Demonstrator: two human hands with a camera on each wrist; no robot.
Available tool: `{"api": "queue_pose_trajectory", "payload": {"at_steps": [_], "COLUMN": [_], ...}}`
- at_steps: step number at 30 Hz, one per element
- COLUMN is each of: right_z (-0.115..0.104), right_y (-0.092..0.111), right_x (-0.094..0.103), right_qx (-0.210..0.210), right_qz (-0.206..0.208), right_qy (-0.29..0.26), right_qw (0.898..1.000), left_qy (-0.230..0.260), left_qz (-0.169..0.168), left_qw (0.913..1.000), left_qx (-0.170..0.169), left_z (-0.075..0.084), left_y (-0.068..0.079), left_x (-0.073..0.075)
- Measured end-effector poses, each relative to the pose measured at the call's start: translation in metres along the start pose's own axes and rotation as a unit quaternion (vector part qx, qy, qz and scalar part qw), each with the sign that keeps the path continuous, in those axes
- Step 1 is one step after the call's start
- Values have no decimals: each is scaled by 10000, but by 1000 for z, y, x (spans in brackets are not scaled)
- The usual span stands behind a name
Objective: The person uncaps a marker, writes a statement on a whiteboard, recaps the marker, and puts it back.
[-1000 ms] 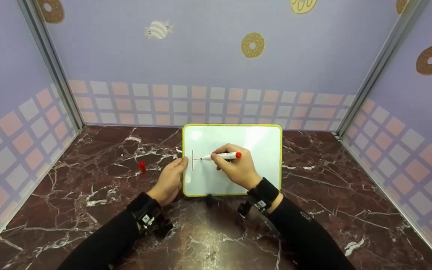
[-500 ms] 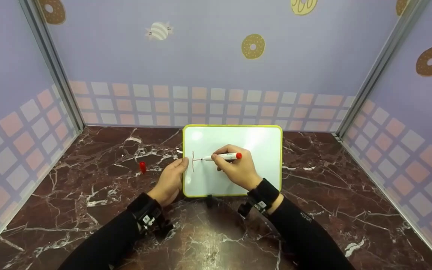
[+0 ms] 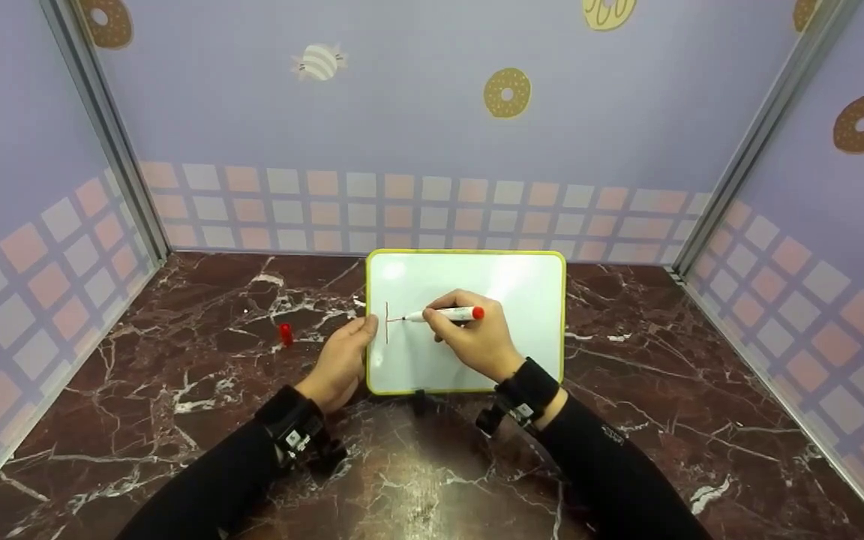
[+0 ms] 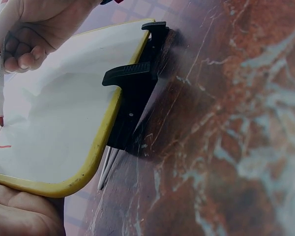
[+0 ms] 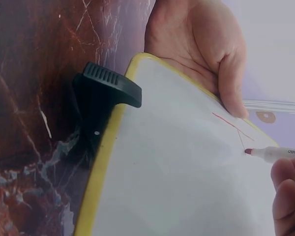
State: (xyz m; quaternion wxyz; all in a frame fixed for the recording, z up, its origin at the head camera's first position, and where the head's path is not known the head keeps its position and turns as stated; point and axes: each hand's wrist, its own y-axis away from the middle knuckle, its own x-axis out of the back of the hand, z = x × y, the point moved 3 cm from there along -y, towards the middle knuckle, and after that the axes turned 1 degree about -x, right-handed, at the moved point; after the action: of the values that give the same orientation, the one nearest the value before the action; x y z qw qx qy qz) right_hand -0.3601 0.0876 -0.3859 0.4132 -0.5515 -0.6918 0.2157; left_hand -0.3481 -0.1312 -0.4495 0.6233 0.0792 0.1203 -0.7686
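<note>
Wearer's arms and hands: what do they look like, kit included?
Left hand and right hand: bare, no gloves. Left sleeve and right sleeve: black, long; the right one has a small pale marking, unreadable here. Left wristband and right wristband: wide, black, each with a small dark device bearing a whitish patch.
</note>
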Motion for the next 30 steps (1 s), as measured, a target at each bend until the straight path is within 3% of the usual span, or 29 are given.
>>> {"api": "queue_pose_trajectory", "payload": {"at_steps": [17, 30], "right_z": [0, 3], "right_y": [-2, -2], "right_x": [4, 3], "right_qx": [-13, 20], "right_qz": [285, 217], "right_qy": [256, 163], "right_qw": [9993, 9996], "left_qy": [-23, -46], "left_qz": [-174, -54], "left_qw": [9998, 10000], "left_qx": [32, 2], "left_z": [0, 0], "left_y": [1, 0], "left_x": [0, -1]}}
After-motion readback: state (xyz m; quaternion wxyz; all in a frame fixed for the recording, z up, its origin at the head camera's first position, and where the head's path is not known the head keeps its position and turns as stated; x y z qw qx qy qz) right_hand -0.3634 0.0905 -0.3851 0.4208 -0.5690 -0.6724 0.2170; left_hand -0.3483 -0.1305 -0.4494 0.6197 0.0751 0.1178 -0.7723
